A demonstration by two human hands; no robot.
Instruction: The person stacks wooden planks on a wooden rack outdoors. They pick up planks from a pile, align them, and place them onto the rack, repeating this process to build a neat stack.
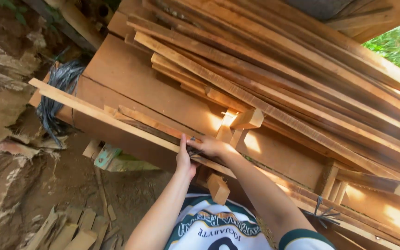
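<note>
- Centrally, left hand (184,159): fingers upright and pressed together, flat against the near edge of a slat (116,121); thumb side faces the other hand. Whether the fingers wrap over the top edge cannot be told.
- Right hand (210,146): fingers curled on the same slat, just beside the left hand, almost touching it; something small and dark shows between the two hands, too small to identify.
- Slat: long, thin, pale wood, rough-sawn. Long axis runs from upper left down to lower right, passing under both hands. Most of its free length lies to the left of the fingers, its far end jutting past the stack. Both hands meet it at about the same point; neither is clearly nearer.
- Board (135,83): broad, reddish-brown, flat, directly behind the slat; the slat lies along its near edge.
- Stack (302,78): many long strips and planks piled aslant, upper right of the hands, lying roughly parallel to the slat.
- Block (247,119): short pale offcut, just above the right hand.
- Second block (218,188): below the hands, near the forearms.
- Straps (56,92): dark bundle hanging at the stack's left end.
- Ground (70,185): bare earth, with offcuts (70,231) at lower left.
</note>
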